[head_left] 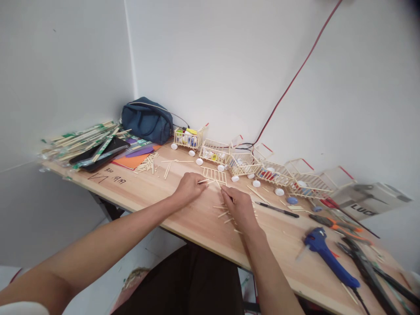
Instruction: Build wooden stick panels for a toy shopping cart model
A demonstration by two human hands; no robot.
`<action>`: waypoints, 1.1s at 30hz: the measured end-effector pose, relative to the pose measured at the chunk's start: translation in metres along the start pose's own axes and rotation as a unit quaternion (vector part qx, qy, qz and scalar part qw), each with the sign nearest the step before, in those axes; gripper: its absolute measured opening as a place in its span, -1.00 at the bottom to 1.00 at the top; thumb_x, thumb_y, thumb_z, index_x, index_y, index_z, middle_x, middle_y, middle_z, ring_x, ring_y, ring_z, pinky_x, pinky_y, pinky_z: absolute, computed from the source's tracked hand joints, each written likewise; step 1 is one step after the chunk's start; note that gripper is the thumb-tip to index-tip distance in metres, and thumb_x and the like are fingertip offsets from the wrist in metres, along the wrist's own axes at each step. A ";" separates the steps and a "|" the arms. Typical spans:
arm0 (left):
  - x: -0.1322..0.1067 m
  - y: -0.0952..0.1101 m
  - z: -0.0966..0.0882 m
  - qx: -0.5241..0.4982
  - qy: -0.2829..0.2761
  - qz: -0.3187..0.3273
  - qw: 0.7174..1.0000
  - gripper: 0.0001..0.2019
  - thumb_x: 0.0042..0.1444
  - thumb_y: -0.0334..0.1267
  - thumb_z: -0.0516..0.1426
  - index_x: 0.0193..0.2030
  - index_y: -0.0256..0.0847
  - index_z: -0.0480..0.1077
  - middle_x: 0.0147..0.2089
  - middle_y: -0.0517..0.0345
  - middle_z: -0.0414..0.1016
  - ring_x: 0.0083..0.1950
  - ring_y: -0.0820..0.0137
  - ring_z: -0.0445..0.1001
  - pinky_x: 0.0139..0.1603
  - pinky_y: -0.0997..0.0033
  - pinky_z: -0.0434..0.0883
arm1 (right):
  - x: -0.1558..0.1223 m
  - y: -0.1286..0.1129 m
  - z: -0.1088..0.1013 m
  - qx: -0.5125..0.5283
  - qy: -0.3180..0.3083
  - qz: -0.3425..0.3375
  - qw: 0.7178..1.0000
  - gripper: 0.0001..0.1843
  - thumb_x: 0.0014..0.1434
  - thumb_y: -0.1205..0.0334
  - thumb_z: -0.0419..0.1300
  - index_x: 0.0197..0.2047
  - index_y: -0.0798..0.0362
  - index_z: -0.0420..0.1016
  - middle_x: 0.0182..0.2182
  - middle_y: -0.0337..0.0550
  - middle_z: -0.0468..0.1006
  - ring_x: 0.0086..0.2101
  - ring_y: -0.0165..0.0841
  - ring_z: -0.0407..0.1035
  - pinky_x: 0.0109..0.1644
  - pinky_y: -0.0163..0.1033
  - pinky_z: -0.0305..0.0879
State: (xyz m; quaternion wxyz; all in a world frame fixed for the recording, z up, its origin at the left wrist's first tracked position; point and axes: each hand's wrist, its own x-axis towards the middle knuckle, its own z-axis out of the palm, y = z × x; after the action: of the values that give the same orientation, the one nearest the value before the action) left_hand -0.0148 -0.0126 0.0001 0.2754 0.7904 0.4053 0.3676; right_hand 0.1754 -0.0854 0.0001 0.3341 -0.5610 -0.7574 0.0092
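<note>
My left hand (189, 187) rests on the wooden table (147, 192) with its fingers curled, pinching a thin wooden stick at the edge of a small ladder-like stick frame (215, 175). My right hand (239, 205) lies just right of it, fingers closed on another thin stick that points toward the frame. Loose short sticks (225, 214) lie scattered under and around my right hand. Behind the frame stands a row of small stick carts (243, 162) with white bottle-cap wheels.
A blue bag (147, 120) sits in the corner. Wrapped chopsticks (85, 140), a dark tray and coloured paper lie at the left. A black pen (277, 210), blue glue gun (328, 256), pliers (337, 225) and a box (369, 201) lie at the right. A red wire (295, 76) runs up the wall.
</note>
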 end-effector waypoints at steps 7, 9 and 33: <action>0.000 0.001 0.000 -0.001 0.003 0.002 1.000 -0.67 0.02 -0.26 0.08 -0.66 -0.23 0.06 -0.63 0.27 0.09 -0.51 0.50 0.14 -0.44 0.42 -0.05 | 0.000 0.000 0.000 -0.003 0.000 -0.003 1.000 -0.66 0.33 0.17 -0.01 -0.17 0.01 0.60 -0.30 -0.07 0.63 -0.29 -0.28 0.49 -0.15 -0.26 0.30; -0.001 0.002 0.000 -0.004 0.002 -0.001 1.000 -0.68 0.02 -0.26 0.08 -0.66 -0.23 0.07 -0.63 0.27 0.08 -0.51 0.50 0.13 -0.44 0.42 -0.05 | 0.000 0.000 0.000 0.003 0.003 -0.002 1.000 -0.66 0.34 0.17 -0.01 -0.16 0.02 0.60 -0.30 -0.07 0.63 -0.29 -0.28 0.49 -0.15 -0.25 0.31; 0.000 0.001 0.000 0.000 0.002 0.003 1.000 -0.70 0.01 -0.29 0.08 -0.66 -0.25 0.10 -0.63 0.27 0.14 -0.50 0.51 0.16 -0.43 0.43 -0.04 | 0.000 0.000 0.001 -0.003 0.003 -0.002 1.000 -0.65 0.34 0.18 -0.01 -0.18 0.06 0.61 -0.27 -0.03 0.64 -0.26 -0.27 0.50 -0.11 -0.25 0.31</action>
State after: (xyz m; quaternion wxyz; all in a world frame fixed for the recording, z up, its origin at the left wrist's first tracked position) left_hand -0.0149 -0.0131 0.0006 0.2732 0.7908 0.4038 0.3700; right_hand 0.1753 -0.0850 -0.0005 0.3351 -0.5608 -0.7571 0.0046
